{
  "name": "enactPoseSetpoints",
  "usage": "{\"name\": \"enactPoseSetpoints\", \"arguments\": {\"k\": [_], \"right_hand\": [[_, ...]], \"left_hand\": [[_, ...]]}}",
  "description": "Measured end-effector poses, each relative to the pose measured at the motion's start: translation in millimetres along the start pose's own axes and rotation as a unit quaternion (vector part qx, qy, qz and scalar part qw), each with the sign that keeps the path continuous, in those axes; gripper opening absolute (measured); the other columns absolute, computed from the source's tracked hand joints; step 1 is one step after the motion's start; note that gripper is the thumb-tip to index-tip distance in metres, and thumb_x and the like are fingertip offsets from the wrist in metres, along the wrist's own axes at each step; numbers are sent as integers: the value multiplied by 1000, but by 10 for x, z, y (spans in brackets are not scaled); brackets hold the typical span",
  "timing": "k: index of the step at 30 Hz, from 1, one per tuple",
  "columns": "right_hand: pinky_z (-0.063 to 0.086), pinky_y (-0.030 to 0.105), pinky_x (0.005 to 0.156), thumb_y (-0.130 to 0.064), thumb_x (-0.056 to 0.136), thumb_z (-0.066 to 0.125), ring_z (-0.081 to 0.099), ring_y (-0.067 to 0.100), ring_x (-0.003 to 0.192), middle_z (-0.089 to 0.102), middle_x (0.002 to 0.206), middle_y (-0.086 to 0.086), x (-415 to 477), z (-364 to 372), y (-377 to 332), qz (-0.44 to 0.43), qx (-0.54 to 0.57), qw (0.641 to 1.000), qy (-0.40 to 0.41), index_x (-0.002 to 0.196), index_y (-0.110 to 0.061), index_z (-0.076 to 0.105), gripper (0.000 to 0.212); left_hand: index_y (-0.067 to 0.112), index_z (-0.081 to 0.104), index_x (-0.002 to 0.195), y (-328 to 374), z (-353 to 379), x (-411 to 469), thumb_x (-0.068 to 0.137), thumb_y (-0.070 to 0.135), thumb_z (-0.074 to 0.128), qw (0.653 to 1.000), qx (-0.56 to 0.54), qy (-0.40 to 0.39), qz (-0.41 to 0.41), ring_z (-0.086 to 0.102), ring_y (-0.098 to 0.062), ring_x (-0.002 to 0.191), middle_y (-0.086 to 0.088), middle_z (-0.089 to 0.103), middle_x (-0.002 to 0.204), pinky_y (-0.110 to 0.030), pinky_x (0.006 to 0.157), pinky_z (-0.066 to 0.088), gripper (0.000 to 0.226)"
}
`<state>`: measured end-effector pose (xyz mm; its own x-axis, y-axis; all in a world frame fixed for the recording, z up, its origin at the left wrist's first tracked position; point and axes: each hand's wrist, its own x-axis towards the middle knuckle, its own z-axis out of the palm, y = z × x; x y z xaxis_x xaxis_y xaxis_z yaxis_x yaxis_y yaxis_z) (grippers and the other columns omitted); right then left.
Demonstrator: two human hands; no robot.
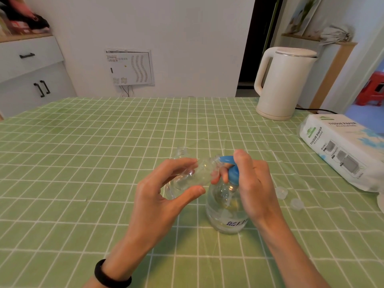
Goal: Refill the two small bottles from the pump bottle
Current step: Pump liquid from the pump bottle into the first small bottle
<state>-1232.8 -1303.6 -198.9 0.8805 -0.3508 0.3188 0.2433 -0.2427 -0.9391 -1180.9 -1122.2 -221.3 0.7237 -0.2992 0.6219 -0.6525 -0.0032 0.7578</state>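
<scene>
Black band point(112, 276) sitting on my left wrist, bottom left of frame. My left hand point(164, 196) gripping tilted small bottle point(199, 173) at centre, its mouth meeting blue spout. My right hand point(249, 183) curling round head of pump bottle point(224, 215), just right of centre. Second small bottle point(182, 152) standing uncapped behind; two caps point(281, 192) lying further right.

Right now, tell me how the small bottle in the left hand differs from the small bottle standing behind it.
The held bottle is gripped in the left hand; the rear bottle stands unheld on the tablecloth. The held bottle lies tilted, mouth at the pump bottle's blue spout; the rear bottle is upright, mouth upward. Both are clear and uncapped.
</scene>
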Motion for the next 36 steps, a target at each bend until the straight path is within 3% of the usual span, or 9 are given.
{"name": "enactPoseSetpoints", "arguments": {"k": [5,9,15,18,22,27,30,32,36], "right_hand": [[49,14,75,-68,94,34,74,14,74,76,66,2,-4,17,4,3,10,1000,17,49,-27,58,66],[51,19,75,-62,92,36,73,17,74,76,67,5,9,7,-7,1,11,1000,10,48,-24,58,62],[53,38,73,-50,89,39,75,16,70,68,67,29,31,-2,24,-13,-10,1000,-1,59,12,51,70],[54,34,77,-58,93,36,74,20,74,75,67,11,10,4,30,-4,-9,1000,9,51,-14,57,64],[49,34,80,-67,95,32,74,17,76,77,68,3,7,14,34,3,-5,1000,24,50,-25,58,67],[52,26,79,-64,94,34,74,18,75,76,68,5,1,13,8,-4,-5,1000,18,49,-24,58,65],[52,19,71,-53,92,38,73,15,70,72,66,18,13,12,15,-12,-12,1000,9,55,-2,55,65],[53,28,68,-47,90,39,72,18,70,72,67,19,23,6,25,-15,-20,1000,7,57,5,52,63],[51,45,75,-54,93,37,68,39,76,77,69,8,15,1,26,-7,-27,999,17,52,-17,56,59]], "left_hand": [[36,68,122,-1,-1,4,77,37,84,1000,-2,2,-1,74,-9,112,18,76,119,-18,99,54,48],[36,68,123,-4,-2,2,78,37,84,1000,-1,3,1,74,-9,112,18,76,118,-19,99,54,48],[38,68,123,-7,-8,-4,78,39,84,1000,9,-4,1,74,-9,113,18,76,118,-18,99,53,47],[38,67,123,-8,-7,-2,78,38,84,1000,6,-1,2,74,-8,113,19,76,119,-18,99,54,48],[36,68,122,-10,-4,-2,78,37,84,1000,2,1,-2,74,-8,112,18,76,118,-18,99,53,47],[36,68,122,1,-6,-3,78,38,83,1000,6,0,-1,74,-7,112,20,75,120,-17,98,53,47],[36,67,122,8,-7,-4,78,39,83,1000,10,-2,-1,73,-7,112,19,75,119,-17,99,53,47],[36,67,122,9,-4,-6,78,39,83,1000,14,-5,1,73,-7,113,18,76,119,-17,99,53,46],[36,67,122,11,0,-9,79,39,82,1000,14,-6,2,73,-5,113,19,75,120,-16,99,53,46]]}}
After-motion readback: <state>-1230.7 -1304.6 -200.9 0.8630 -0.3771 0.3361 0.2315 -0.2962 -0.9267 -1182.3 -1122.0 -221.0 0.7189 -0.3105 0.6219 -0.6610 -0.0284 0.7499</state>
